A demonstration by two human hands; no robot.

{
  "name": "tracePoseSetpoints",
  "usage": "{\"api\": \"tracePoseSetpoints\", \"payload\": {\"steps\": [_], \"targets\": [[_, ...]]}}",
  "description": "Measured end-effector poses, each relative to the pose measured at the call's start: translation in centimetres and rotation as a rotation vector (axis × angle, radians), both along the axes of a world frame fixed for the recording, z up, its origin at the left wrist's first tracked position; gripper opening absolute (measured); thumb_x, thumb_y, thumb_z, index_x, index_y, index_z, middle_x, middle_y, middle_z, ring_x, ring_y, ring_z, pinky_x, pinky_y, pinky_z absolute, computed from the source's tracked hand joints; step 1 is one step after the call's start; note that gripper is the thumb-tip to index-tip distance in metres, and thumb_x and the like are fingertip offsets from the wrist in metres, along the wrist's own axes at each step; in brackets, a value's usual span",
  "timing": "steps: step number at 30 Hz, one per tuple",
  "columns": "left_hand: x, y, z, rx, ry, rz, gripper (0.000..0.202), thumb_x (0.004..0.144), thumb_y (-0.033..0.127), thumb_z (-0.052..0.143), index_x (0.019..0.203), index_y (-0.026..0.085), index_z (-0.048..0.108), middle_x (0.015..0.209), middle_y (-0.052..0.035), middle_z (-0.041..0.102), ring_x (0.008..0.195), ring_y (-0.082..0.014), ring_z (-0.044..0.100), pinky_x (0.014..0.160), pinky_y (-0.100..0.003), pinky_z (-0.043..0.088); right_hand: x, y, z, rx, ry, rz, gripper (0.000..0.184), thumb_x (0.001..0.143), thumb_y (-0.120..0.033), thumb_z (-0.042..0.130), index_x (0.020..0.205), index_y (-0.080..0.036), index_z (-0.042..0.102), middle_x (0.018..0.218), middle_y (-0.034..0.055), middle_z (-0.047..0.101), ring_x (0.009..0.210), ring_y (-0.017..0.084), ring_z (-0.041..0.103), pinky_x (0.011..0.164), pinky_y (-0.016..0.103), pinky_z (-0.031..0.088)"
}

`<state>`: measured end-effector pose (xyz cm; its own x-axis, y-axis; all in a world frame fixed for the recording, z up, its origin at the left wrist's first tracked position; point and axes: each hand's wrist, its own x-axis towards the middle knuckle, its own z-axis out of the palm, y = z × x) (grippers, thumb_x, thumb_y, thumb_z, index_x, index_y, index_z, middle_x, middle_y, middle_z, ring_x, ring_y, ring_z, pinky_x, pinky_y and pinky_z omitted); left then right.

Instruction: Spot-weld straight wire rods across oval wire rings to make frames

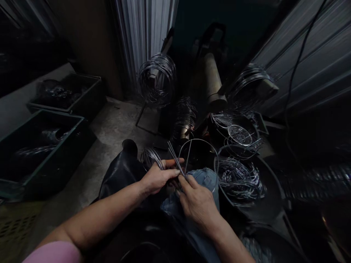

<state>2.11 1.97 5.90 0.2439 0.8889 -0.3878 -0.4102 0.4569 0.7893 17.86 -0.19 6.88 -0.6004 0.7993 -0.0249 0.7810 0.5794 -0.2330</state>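
Observation:
My left hand (158, 178) is closed around a bundle of thin metal wires (150, 157) and pinches the ends of a wire ring (199, 140) that loops out in front of me. My right hand (197, 200) rests on my jeans-clad knee (207, 177), its fingers pinching the same crossed wire ends (178, 164) right beside the left fingertips. Both hands meet at the crossing point of the wire.
A dark round basin (271, 204) at my right holds several finished wire rings (240, 179). More wire coils hang on stands (157, 78) and on a machine roller (214, 82) ahead. Two dark green crates (41, 146) sit on the concrete floor at left. Corrugated metal walls surround.

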Motion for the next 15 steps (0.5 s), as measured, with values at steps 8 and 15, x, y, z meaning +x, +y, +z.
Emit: {"api": "tracePoseSetpoints", "payload": {"steps": [8,15], "targets": [[0.3,1.8,-0.6,0.034,-0.051,-0.013,0.047,0.071,0.017,0.061,0.118,0.018,0.056,0.065,-0.0007,0.062,0.049,-0.0107,0.057,0.048,-0.021,0.043,0.0,2.1,1.3,-0.011,-0.066,-0.009,0.044,0.082,-0.017,0.040,0.126,-0.016,0.042,0.105,0.0081,0.055,0.077,0.016,0.058,0.062,0.026,0.042],[0.5,2.8,0.9,-0.019,-0.056,0.010,0.048,0.068,0.013,0.060,0.116,0.014,0.056,0.061,-0.0013,0.062,0.044,-0.0100,0.055,0.045,-0.020,0.042,0.0,3.1,2.5,-0.049,-0.057,-0.011,0.041,0.084,-0.019,0.039,0.124,-0.018,0.042,0.104,0.0068,0.053,0.076,0.016,0.057,0.060,0.026,0.039]]}}
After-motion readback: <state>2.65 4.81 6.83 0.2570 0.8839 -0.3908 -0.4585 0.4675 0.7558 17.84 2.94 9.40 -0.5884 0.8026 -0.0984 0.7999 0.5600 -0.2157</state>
